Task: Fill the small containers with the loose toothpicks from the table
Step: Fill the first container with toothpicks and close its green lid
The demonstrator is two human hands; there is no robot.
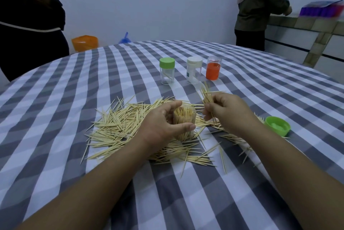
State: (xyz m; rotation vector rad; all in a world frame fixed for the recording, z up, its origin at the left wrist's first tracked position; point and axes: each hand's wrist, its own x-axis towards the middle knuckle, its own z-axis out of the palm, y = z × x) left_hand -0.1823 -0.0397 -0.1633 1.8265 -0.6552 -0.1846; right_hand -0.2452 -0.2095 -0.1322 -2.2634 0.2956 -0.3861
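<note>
A clear open container (184, 118) packed with upright toothpicks stands in the middle of a pile of loose toothpicks (119, 127) on the checked tablecloth (74, 84). My left hand (160, 125) grips the container, thumb in front and fingers behind. Just right of it, my right hand (227, 112) pinches a bundle of toothpicks (206, 97) whose tips stick up and away from me. More loose toothpicks lie under and in front of both hands. A green lid (277, 126) lies upside down to the right of my right hand.
Three small containers stand further back: one with a green lid (167, 71), one with a white lid (194, 70), and an upturned one with an orange lid (213, 68). One person stands at the far left (31, 21), another at a counter at the far right (258, 6).
</note>
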